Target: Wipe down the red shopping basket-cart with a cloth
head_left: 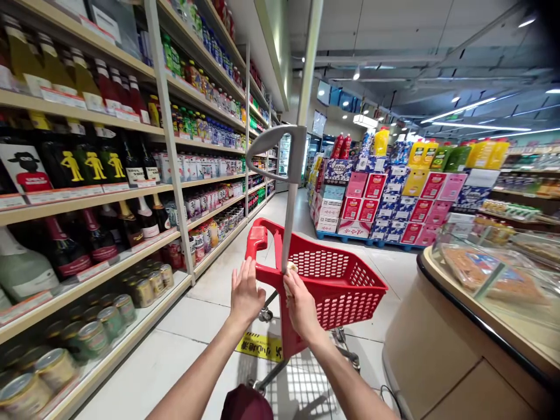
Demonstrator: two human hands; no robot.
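A red plastic shopping cart (pixel 336 303) with a perforated basket stands in front of me. My left hand (pixel 245 294) rests at its near left corner, fingers stretched out and touching the red frame below the curved handle. On the near edge, beside the pole's foot, my right hand (pixel 303 306) is closed on a pale cloth (pixel 289 269); most of the cloth is hidden under the fingers. A tall metal pole (pixel 292 216) rises from the cart's near rim between my hands. It carries a grey loop-shaped grip (pixel 297 154) above them.
Shelves (pixel 184 181) of bottles and cans line the left side. Stacked drink cartons (pixel 389 201) stand on blue pallets ahead. A rounded counter (pixel 437 344) with packaged food is close on the right. A yellow floor sticker (pixel 258 345) lies under the cart.
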